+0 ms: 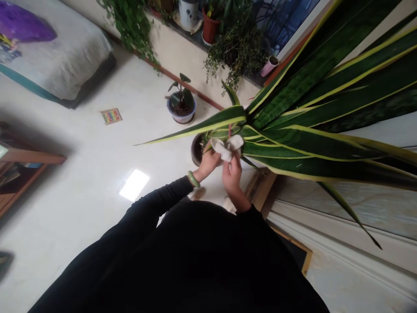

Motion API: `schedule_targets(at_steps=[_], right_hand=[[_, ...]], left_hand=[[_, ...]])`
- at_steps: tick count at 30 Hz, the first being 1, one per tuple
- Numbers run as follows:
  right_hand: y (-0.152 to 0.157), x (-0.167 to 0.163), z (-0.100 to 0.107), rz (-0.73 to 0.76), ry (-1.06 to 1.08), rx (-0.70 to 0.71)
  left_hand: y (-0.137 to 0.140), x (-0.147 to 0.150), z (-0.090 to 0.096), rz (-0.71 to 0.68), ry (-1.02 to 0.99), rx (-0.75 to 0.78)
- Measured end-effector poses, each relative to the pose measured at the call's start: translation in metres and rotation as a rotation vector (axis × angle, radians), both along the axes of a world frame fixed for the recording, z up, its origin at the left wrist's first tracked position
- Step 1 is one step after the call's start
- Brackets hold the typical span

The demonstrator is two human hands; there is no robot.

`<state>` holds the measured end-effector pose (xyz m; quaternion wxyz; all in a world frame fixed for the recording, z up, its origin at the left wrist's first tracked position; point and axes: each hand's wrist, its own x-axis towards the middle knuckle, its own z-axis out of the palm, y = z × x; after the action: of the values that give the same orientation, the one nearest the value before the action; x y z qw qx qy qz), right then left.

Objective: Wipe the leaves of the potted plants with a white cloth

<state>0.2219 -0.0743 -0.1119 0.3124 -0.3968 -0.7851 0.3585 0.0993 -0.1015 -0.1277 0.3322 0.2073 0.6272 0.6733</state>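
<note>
A white cloth, bunched with two flaps sticking up, is between my hands at the base of a tall snake plant. My right hand pinches its lower edge between thumb and fingers. On the cloth's left side my left hand is closed, its fingertips partly hidden behind the folds. A green bangle circles the left wrist. Long dark leaves with yellow edges fan out to the right, and one leaf points left above the hands. The plant's dark pot shows just left of the cloth.
A small plant in a blue-rimmed pot stands on the floor by the wall. More pots, including a red-brown one, line the windowsill. A plastic-covered bed is at upper left, a wooden shelf at left, and a colourful card on the floor.
</note>
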Motion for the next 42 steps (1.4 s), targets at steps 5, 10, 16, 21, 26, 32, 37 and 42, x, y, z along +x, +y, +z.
schedule_targets(at_steps=[5,10,16,21,26,32,37,42], right_hand=[[0.001,0.010,0.022,-0.106,0.092,-0.250],[0.008,0.018,0.029,-0.179,0.206,-0.412],[0.014,0.032,0.028,-0.201,0.188,-0.514],[0.002,0.055,0.049,-0.112,0.254,-0.542],[-0.020,0.079,0.082,0.004,0.301,-0.219],[-0.019,0.077,0.087,-0.021,0.298,-0.087],[-0.005,0.064,0.088,-0.109,0.407,-0.142],[-0.005,0.056,0.106,-0.151,0.442,-0.219]], left_hand=[[-0.011,0.032,0.009,-0.133,-0.267,0.060],[-0.017,0.052,0.024,-0.058,0.293,0.306],[-0.010,0.049,0.022,-0.280,0.600,0.211],[0.009,0.045,-0.003,-0.376,0.663,0.131],[0.026,0.051,-0.022,-0.324,0.719,0.101],[0.029,0.067,0.000,-0.305,0.665,0.117],[0.022,0.079,0.036,-0.359,0.698,0.232],[0.019,0.073,0.033,-0.386,0.701,0.242]])
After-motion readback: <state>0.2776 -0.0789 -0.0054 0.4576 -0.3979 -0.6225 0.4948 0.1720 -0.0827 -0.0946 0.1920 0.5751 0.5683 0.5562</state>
